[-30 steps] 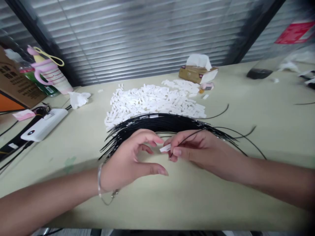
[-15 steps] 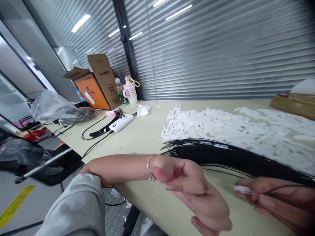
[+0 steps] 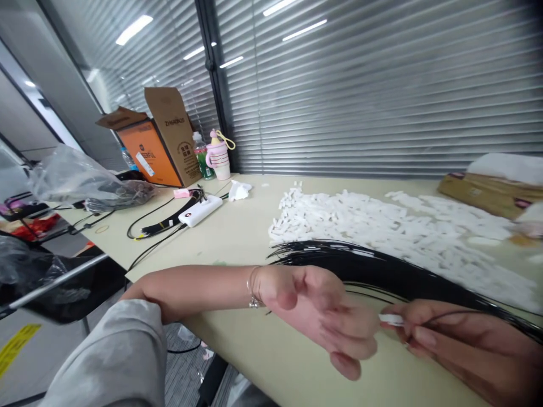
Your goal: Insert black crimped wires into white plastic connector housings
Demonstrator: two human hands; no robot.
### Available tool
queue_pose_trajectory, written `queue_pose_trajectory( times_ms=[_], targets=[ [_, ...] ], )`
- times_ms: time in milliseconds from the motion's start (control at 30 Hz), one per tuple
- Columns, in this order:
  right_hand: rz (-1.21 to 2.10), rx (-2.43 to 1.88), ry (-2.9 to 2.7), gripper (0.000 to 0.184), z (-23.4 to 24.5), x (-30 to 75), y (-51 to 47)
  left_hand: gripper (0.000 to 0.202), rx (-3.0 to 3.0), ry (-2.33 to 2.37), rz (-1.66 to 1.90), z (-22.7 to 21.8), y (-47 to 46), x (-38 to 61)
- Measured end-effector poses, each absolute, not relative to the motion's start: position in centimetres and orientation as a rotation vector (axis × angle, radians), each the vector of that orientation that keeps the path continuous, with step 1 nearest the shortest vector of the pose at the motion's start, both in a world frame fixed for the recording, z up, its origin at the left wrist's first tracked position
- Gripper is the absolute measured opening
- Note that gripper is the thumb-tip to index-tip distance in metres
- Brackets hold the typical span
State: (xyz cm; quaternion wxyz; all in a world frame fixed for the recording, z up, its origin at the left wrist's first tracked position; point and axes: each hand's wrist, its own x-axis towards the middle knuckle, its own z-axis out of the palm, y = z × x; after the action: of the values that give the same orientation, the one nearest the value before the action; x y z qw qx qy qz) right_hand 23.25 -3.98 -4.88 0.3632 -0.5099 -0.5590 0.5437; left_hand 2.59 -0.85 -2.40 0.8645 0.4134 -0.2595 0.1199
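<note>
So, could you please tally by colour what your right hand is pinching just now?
White piece: 1
Black wire: 1
Total: 2, both pinched in the right hand.

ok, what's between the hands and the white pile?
The black wire bundle lies between the white pile and the left hand and right hand, which pinches a white piece; head view.
</note>
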Motion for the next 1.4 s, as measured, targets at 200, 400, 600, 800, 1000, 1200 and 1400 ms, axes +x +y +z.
queue_pose_trajectory(
  times_ms=[200,400,600,800,1000,1200,1400],
  targets=[
    [1.629,-1.299,-1.322,0.027,-2.9,23.2,-4.4,0.03,0.799,-0.341,0.193,-2.4,-0.8,1.8],
    [1.653,-1.335,-1.313,0.03,-2.1,22.4,-4.9,0.027,0.822,-0.306,0.194,-1.9,-0.8,1.7],
    [1.603,-1.354,-1.285,0.034,-1.6,22.1,-5.1,0.031,0.829,-0.201,0.258,-1.8,-0.7,1.4],
    [1.703,-1.242,-1.429,0.026,-3.4,23.6,-4.0,0.034,0.775,-0.092,0.328,-1.2,-1.0,1.3],
    [1.715,-1.23,-1.45,0.025,-3.7,24.0,-4.2,0.026,0.656,0.034,0.492,-0.6,-1.4,1.2],
    [1.651,-1.294,-1.456,0.027,-3.2,23.6,-4.1,0.037,0.613,0.12,0.648,-1.2,-0.7,1.4],
    [1.703,-1.269,-1.398,0.025,-3.2,23.5,-4.0,0.048,0.695,0.216,0.705,-1.2,-0.4,1.4]
  ],
)
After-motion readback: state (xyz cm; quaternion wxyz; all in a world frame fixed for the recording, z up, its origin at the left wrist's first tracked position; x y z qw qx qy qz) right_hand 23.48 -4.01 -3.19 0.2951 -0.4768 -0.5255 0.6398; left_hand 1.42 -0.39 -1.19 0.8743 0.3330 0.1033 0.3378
